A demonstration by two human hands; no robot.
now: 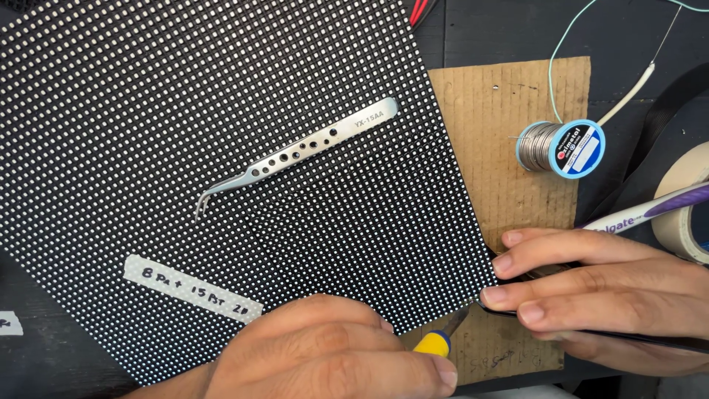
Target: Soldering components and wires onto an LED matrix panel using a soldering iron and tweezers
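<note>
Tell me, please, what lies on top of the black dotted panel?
On the black dotted panel lie curved metal tweezers and a white tape strip. The left hand covers its lower edge, so anything there is hidden.

Tweezers [295, 154] lie on the panel [148, 111], a tape label [192, 288] nearer. Right of the panel, cardboard [502, 111] carries a solder spool [561, 146]. A tape roll [690, 199] sits far right.
</note>
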